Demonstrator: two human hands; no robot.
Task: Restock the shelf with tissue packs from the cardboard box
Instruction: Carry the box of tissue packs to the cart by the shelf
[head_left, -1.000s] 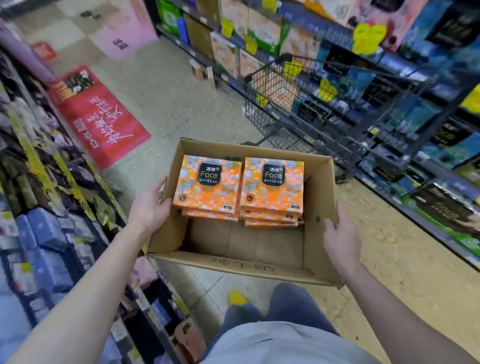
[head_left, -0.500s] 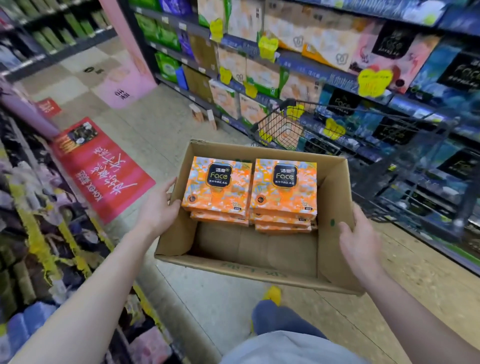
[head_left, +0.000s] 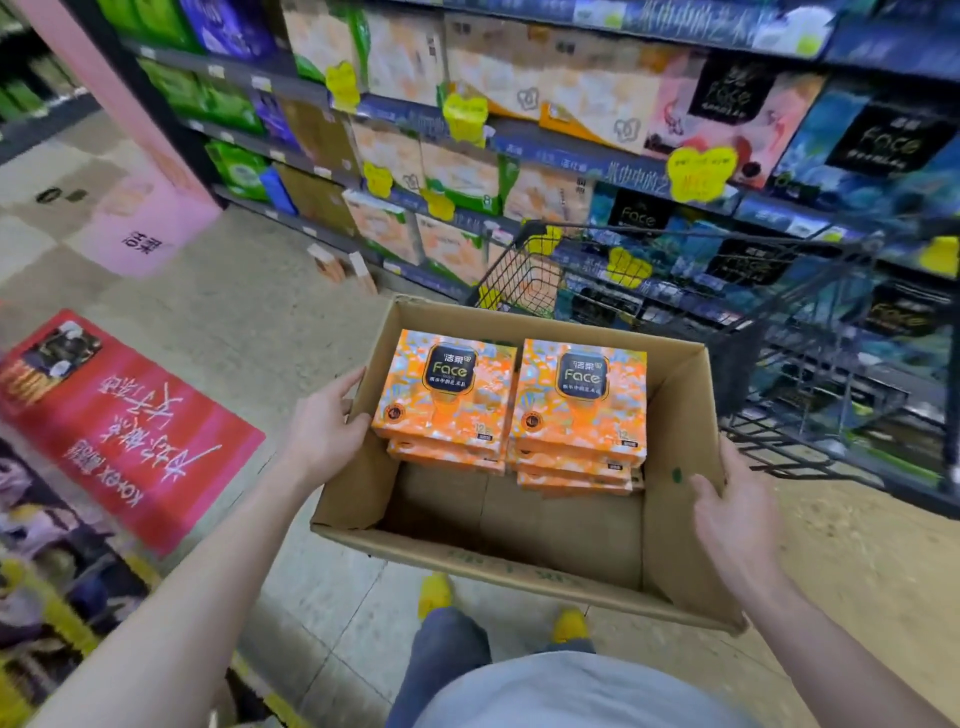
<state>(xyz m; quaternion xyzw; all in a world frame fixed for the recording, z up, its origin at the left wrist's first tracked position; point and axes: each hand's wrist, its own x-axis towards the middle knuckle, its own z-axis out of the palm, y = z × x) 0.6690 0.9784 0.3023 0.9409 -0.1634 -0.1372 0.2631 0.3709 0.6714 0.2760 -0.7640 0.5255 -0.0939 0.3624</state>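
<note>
The left hand (head_left: 324, 421) and right hand (head_left: 735, 514) each pinch a side wall of the cardboard box (head_left: 519, 566), likely carrying it level so the tissue packs (head_left: 447, 389) stacked between the grips sit steady, with the shelf (head_left: 545, 140) just beyond.

Cardboard box (head_left: 519, 569), top open: the near half of its floor is bare and free to reach into, the far half is filled by two stacks of tissue packs (head_left: 579, 402). Its side walls are taken by the left hand (head_left: 324, 428) and right hand (head_left: 737, 519). Shopping cart (head_left: 753, 332): the wire basket stands between box and shelf (head_left: 545, 140), blocking the lower tiers there. Aisle floor (head_left: 249, 312) to the left: open, with two small cartons (head_left: 340, 267) at the shelf foot.
</note>
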